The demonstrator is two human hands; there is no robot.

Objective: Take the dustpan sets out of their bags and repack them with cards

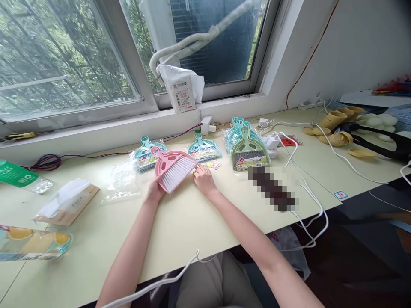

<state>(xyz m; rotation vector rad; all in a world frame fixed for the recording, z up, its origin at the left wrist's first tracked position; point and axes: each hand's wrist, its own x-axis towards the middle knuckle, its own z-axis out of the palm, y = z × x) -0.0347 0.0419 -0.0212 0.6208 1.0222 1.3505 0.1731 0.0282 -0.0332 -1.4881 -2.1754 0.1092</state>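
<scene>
A pink dustpan with a white-bristled brush (175,170) is held tilted above the table. My left hand (155,191) is closed on its lower left edge. At its right corner, my right hand (203,176) has its fingers closed on the rim. Behind it lie a teal dustpan set (146,159) on the left and another teal set (204,150), both with printed labels. Right of them stands a stack of wrapped teal sets with a green dustpan set (251,156) in front. Small printed labels (213,165) lie near my right hand.
Clear plastic bags (123,179), a tissue pack (69,203) and bottles (35,244) are on the left. White cables (310,194) run across the right side near a pixelated dark object (272,188). Yellow cups (335,119) stand at the far right.
</scene>
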